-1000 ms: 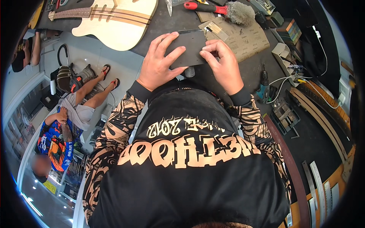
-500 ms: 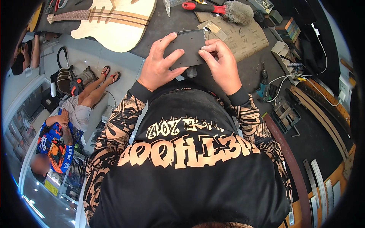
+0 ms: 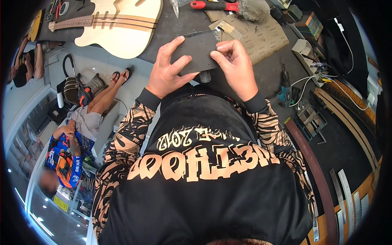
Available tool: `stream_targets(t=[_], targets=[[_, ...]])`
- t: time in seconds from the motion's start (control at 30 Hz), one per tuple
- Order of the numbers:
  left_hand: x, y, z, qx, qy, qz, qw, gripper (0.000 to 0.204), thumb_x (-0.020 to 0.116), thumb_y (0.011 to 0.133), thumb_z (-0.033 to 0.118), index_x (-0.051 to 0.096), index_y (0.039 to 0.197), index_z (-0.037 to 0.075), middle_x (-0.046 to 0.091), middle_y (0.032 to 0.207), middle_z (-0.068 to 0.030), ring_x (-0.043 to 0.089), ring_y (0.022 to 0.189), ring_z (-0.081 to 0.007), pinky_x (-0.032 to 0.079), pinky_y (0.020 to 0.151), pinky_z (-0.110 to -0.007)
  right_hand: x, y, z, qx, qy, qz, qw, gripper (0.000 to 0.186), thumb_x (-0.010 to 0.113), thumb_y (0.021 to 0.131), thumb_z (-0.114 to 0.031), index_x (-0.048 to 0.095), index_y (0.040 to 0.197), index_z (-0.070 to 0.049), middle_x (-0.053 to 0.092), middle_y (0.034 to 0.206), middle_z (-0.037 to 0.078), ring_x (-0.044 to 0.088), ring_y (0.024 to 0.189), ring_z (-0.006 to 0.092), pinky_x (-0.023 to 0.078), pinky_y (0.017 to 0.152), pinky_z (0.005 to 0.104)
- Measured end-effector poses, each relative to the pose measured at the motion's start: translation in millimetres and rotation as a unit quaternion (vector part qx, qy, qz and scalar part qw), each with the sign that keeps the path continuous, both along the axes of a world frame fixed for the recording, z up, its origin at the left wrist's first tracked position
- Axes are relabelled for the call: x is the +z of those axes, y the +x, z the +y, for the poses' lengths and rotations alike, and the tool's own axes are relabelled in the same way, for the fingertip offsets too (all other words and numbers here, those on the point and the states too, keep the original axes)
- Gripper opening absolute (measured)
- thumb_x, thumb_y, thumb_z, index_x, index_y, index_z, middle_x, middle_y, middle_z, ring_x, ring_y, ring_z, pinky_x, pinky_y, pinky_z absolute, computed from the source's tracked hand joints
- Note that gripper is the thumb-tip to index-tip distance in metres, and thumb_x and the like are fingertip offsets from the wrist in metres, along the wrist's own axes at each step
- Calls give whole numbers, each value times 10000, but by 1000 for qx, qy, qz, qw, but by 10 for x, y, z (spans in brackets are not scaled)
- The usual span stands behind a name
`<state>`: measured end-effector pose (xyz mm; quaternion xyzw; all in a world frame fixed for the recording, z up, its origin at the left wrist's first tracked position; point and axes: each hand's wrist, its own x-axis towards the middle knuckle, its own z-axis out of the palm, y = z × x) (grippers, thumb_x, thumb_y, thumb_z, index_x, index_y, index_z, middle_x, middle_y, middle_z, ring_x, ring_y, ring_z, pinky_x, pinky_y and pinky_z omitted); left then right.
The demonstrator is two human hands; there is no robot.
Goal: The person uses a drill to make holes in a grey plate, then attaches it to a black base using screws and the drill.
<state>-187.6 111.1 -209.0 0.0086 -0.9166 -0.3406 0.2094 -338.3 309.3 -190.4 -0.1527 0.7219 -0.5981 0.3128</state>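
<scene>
A thin, dark grey rectangular plate [image 3: 199, 51] with small holes is held up at the bench's near edge. My left hand [image 3: 166, 73] grips its left side, thumb along the lower edge and fingers bent over the face. At the right edge, the thumb and forefinger of my right hand [image 3: 237, 67] pinch together. Whether they hold anything besides the plate's edge is hidden. Behind the plate's top right corner lies a small clear plastic packet [image 3: 228, 30]. A short dark cylinder [image 3: 205, 76] shows just under the plate.
An unfinished guitar [image 3: 141, 43] lies at the far left of the bench. A red-handled brush [image 3: 216, 5] and a brown sandpaper sheet [image 3: 265, 45] are beyond my hands. To the right are a power drill [image 3: 284, 83], white cables and a vise [image 3: 311, 116]. A person [image 3: 67, 157] sits at left.
The whole view has shifted slightly, so the bench items sit a little further left. Both hands keep their hold on the plate, with hardly any change in the fingers.
</scene>
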Motion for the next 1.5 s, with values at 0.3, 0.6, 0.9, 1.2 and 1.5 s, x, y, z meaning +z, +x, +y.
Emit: stream_targets(t=[0.3, 0.6, 0.9, 1.2, 1.5], targets=[[-8, -7, -19, 1, 26, 8, 1000, 749, 1053, 659, 157, 629, 1275, 133, 503, 1634, -204, 591, 1406, -453, 556, 1127, -539, 154, -9, -40, 13, 1, -12, 1000, 289, 829, 1019, -96, 662, 1234, -2, 730, 1096, 48, 685, 913, 105, 579, 807, 287], [46, 36, 106, 88, 204, -19, 975, 1184, 1030, 794, 113, 274, 1706, 127, 341, 1752, -191, 470, 1590, -424, 514, 1244, -516, 336, 7, 3, 94, 13, 115, 989, 277, 797, 1041, -110, 677, 1274, -20, 719, 1090, 100, 674, 866, 145, 565, 778, 323], [85, 65, 12, 121, 386, -32, 914, 312, 688, 949, -139, 687, 1186, 64, 622, 1562, -166, 519, 1574, -349, 477, 1267, -450, 360, 70, -1, 158, -133, 228, 951, 456, 870, 867, 55, 672, 1252, -87, 708, 1196, 108, 710, 1111, 359, 573, 979, 446], [119, 93, 12, 67, 538, 4, 841, 261, 577, 1045, -156, 621, 1190, 56, 612, 1545, -169, 533, 1559, -354, 469, 1290, -494, 217, -152, 199, 60, -86, 223, 969, 507, 833, 912, -40, 654, 1385, -74, 673, 1348, 151, 684, 1240, 324, 540, 1100, 436], [171, 172, -238, 99, 766, -51, 634, 339, 676, 1154, 189, 591, 1461, 75, 732, 1402, -118, 684, 1313, -247, 537, 1129, -492, -1120, -1257, 627, -63, 350, 325, 876, 365, 784, 996, -202, 700, 1310, -36, 719, 1224, 152, 690, 1180, 369, 560, 1011, 485]])
